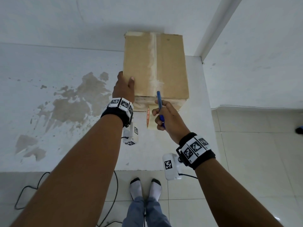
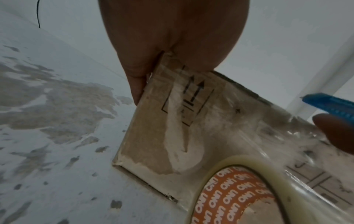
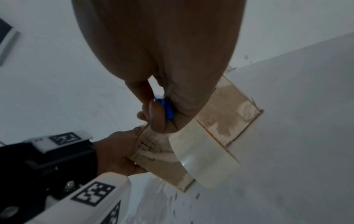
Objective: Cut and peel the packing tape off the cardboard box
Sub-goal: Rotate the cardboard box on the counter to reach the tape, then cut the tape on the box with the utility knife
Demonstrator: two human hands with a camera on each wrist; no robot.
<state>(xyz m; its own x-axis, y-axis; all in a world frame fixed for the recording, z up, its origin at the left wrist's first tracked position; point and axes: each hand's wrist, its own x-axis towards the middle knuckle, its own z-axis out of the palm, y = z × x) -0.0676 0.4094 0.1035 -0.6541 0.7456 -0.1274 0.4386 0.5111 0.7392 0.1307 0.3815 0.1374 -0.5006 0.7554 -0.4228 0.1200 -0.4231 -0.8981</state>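
Tape roll (image 2: pixel 237 195) core reads "UNO" in white

A stained white platform (image 1: pixel 65 99) meets pale floor tiles (image 1: pixel 254 153), where black cables (image 1: pixel 24 194) trail.

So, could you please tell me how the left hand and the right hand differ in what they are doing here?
The left hand grips the cardboard box at its near left corner, thumb on top, while the right hand holds a blue cutter. The left hand touches the box; the right hand hovers by the near edge, cutter pointing at the taped seam. Both wear marker wristbands.
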